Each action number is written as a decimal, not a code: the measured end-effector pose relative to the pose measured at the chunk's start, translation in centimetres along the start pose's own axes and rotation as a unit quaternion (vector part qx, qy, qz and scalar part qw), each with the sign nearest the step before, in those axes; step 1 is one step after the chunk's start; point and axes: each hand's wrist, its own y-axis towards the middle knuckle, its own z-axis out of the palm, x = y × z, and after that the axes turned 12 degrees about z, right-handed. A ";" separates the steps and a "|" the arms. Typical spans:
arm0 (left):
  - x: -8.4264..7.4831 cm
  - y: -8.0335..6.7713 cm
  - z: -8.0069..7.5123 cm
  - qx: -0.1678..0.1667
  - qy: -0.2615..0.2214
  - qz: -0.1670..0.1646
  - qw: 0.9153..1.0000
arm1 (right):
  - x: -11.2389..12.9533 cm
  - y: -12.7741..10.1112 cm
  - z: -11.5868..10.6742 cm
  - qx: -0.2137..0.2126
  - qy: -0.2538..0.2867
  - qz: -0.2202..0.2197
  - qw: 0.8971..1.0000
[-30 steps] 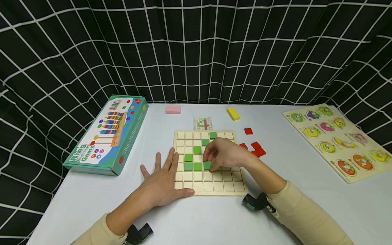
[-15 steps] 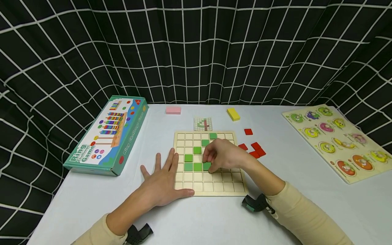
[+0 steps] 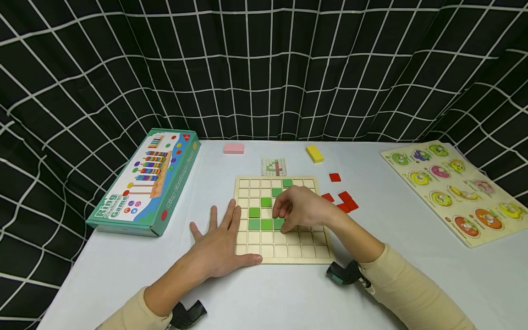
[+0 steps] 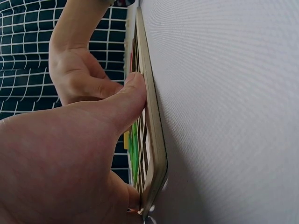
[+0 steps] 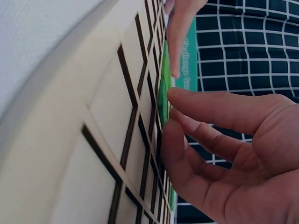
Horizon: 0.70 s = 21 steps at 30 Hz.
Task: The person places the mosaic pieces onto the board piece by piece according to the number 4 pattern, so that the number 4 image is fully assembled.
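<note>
A square wooden grid board (image 3: 294, 251) lies on the table with several green square tiles (image 3: 266, 202) in its cells. My left hand (image 3: 216, 250) is spread at the board's left side, its thumb on the near edge and fingertips along the left edge. Seen from the left wrist, that thumb (image 4: 131, 95) rests on the rim. Over the middle of the board, my right hand (image 3: 305, 207) pinches a green tile (image 3: 277, 223) at the right end of a row of green tiles. The right wrist view shows thumb and fingertips at that tile (image 5: 162, 100), partly hidden by them.
Several red tiles (image 3: 344, 196) lie right of the board. A small patterned grid card (image 3: 273, 167) sits behind it, with a pink block (image 3: 233, 149) and yellow block (image 3: 315, 154) farther back. A ring game box (image 3: 144, 183) stands left; a fruit puzzle board (image 3: 449, 192) lies right.
The green tile under my right hand has settled slightly, now lying level in its cell. My right fingers have shifted very little; the left hand has stayed in place.
</note>
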 end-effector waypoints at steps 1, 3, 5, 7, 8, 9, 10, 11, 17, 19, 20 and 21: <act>0.0 0.0 0.0 0.000 0.001 0.000 1.000 | 0.0 0.0 -0.1 0.001 0.003 -0.002 1.000; 0.0 0.0 0.0 0.000 0.002 0.000 1.000 | -0.1 0.0 -0.5 0.004 0.008 -0.006 1.000; 0.0 0.0 0.0 -0.001 0.003 0.001 1.000 | -0.2 0.0 -0.8 0.008 0.016 -0.013 1.000; -0.1 0.0 0.0 -0.001 0.003 0.001 1.000 | -0.4 -0.1 -1.3 0.009 0.022 -0.019 1.000; -0.1 0.0 -0.1 -0.001 0.002 0.000 1.000 | -0.6 -0.1 -1.5 0.009 0.025 -0.022 0.999; -0.1 0.0 -0.1 -0.002 0.001 0.000 1.000 | -0.7 0.0 -1.8 0.008 0.026 -0.023 0.999; -0.1 0.0 -0.1 -0.002 0.001 0.000 1.000 | -0.8 0.0 -2.1 0.007 0.026 -0.024 0.999; -0.1 -0.1 -0.1 -0.002 0.000 0.000 1.000 | -1.0 0.0 -2.4 0.004 0.025 -0.025 0.999; -0.1 -0.1 -0.1 -0.005 -0.004 0.001 1.000 | -2.0 0.0 -4.6 -0.032 0.022 -0.020 0.999; -0.1 -0.1 -0.1 -0.005 -0.006 0.001 1.000 | -2.5 0.0 -5.2 -0.051 0.025 -0.017 0.998; -0.1 -0.1 -0.1 -0.006 -0.007 0.001 1.000 | -2.8 0.1 -5.6 -0.062 0.027 -0.013 0.998; -0.1 -0.1 -0.1 -0.006 -0.007 0.001 1.000 | -3.1 0.2 -5.9 -0.074 0.029 -0.009 0.997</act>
